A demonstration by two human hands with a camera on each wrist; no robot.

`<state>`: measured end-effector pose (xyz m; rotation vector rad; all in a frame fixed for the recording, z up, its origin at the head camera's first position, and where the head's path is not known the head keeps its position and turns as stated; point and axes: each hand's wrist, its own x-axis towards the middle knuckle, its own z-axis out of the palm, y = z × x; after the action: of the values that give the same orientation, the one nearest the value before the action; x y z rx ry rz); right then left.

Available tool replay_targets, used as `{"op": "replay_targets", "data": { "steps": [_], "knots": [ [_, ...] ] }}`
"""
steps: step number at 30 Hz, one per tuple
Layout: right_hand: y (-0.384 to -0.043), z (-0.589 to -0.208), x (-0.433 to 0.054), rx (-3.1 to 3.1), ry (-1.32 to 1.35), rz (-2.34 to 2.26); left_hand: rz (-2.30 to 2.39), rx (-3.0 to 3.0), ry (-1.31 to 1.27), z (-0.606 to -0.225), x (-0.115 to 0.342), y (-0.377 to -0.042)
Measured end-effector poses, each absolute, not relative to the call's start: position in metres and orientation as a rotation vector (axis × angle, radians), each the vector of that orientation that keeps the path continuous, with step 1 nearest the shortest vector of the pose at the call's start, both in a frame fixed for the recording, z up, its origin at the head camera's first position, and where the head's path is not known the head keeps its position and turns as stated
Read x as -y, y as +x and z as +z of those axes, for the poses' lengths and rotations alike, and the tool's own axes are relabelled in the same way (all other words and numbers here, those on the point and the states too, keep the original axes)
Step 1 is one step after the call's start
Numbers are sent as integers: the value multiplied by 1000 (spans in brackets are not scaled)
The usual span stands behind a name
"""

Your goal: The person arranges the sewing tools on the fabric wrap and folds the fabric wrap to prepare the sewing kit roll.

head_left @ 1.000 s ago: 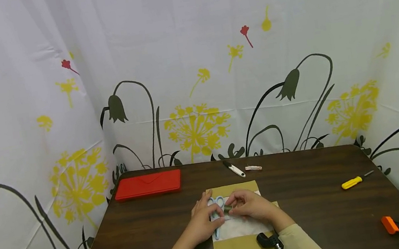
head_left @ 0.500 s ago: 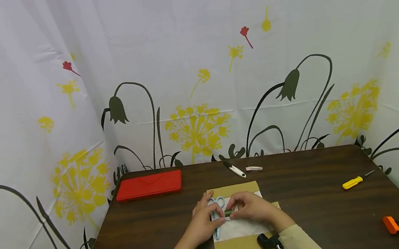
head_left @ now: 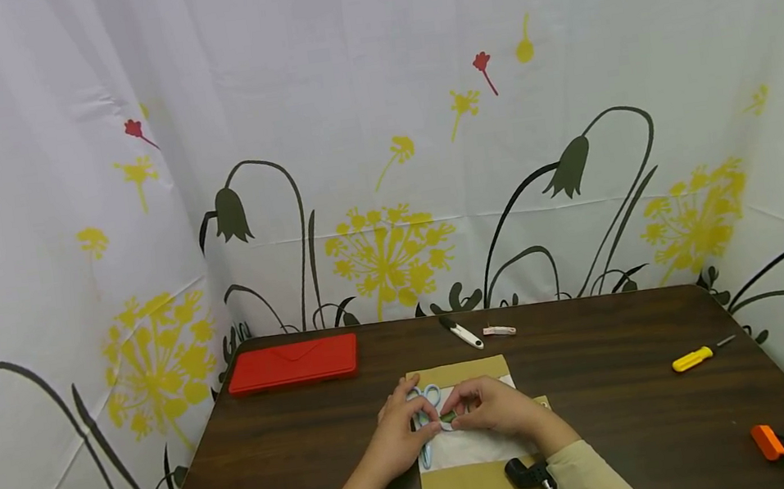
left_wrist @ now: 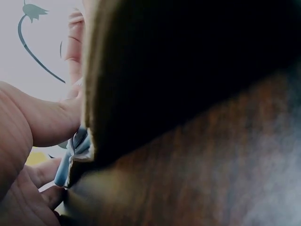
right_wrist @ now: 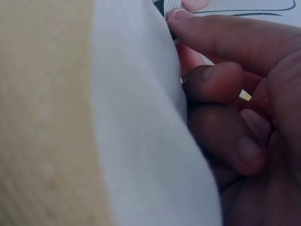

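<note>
A tan and white fabric case (head_left: 472,487) lies unfolded in front of me in the head view. Light blue scissors (head_left: 426,458) sit on its left part, partly under my left hand (head_left: 396,435). Between both hands is a small green thread spool (head_left: 448,416), with a white elastic band (right_wrist: 172,5) against it. My left thumb and index finger pinch the band at the spool's left end. From the other side, my right hand (head_left: 491,406) pinches the spool between thumb and fingers. In the left wrist view the case edge hides most of this; some scissors (left_wrist: 81,143) show.
A red case (head_left: 294,363) lies at the table's back left. Behind the fabric case are a black and white seam ripper-like tool (head_left: 463,333) and a small white clipper-like item (head_left: 499,331). A yellow screwdriver (head_left: 693,358) and an orange-black tool (head_left: 769,443) lie right.
My right fingers have shifted a little along the spool, which has turned and tilted slightly beside the left fingertips. The left hand has stayed in place.
</note>
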<state>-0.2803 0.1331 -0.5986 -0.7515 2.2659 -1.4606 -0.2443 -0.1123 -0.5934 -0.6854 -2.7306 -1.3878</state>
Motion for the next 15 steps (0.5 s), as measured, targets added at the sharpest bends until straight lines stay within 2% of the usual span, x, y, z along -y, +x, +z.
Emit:
{"op": "replay_targets", "data": {
  "steps": [15],
  "knots": [
    [-284, -601, -135, -2233, -800, -1427, -1348, 2818, -580, -590, 108, -244]
  ]
}}
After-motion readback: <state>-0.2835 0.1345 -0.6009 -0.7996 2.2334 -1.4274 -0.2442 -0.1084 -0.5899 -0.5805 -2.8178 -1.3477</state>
